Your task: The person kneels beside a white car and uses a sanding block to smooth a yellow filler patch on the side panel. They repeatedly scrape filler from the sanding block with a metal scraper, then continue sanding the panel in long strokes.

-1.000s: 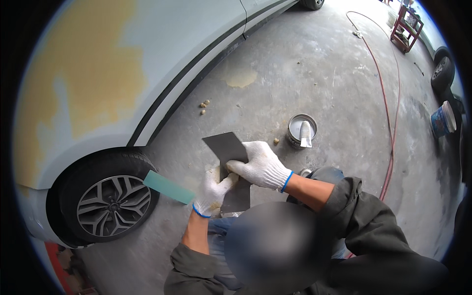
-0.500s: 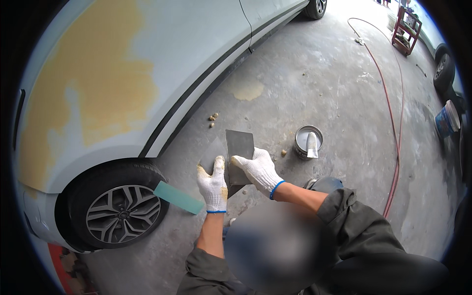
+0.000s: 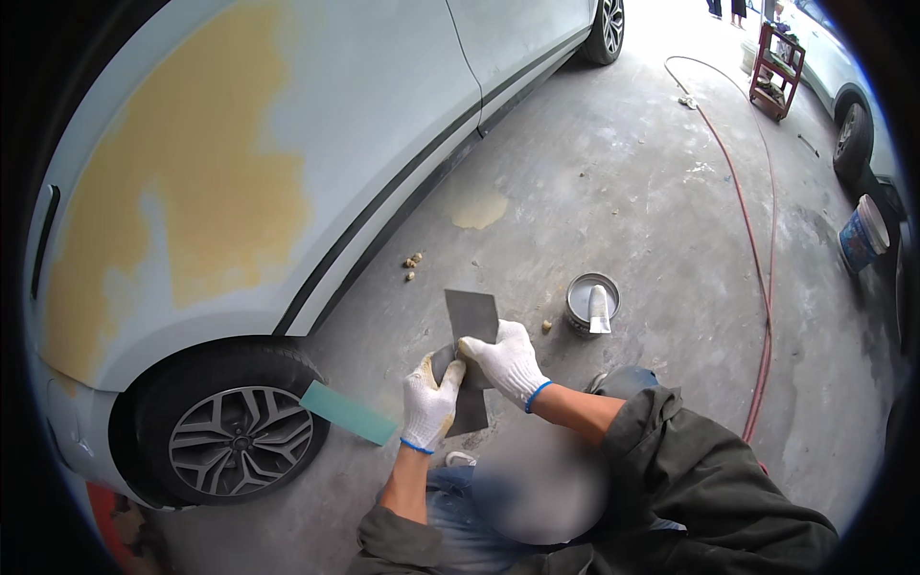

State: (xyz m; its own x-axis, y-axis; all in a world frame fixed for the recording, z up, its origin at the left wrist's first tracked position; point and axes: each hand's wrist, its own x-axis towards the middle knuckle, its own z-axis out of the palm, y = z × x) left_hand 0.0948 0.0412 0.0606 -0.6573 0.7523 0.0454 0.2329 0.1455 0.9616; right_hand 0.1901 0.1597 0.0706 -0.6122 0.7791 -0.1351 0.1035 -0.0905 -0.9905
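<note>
My left hand (image 3: 429,407), in a white knit glove with yellowish stains, is closed on a thin grey metal spreader (image 3: 468,414), which extends below and behind the fingers. My right hand (image 3: 508,362), also gloved, grips a dark grey rectangular spreader (image 3: 471,311) pointing away from me, its thumb pressed on the face. The two spreaders overlap between my hands. A long pale green block or sheet (image 3: 348,414) lies left of them beside the wheel (image 3: 240,444). An open round can (image 3: 579,311) with a white tube (image 3: 598,312) on it stands to the right.
A white car body (image 3: 345,105) with yellow filler patches (image 3: 220,220) fills the left. Small lumps (image 3: 413,262) lie on the concrete floor (image 3: 671,220). At right are a red hose (image 3: 743,196), bucket (image 3: 862,233), red cart (image 3: 774,72) and second car (image 3: 853,139). People's legs show far off.
The spreader in my left hand has swung from upright beside the right one, half a second ago, to behind and below it. The surroundings have shifted downward in view.
</note>
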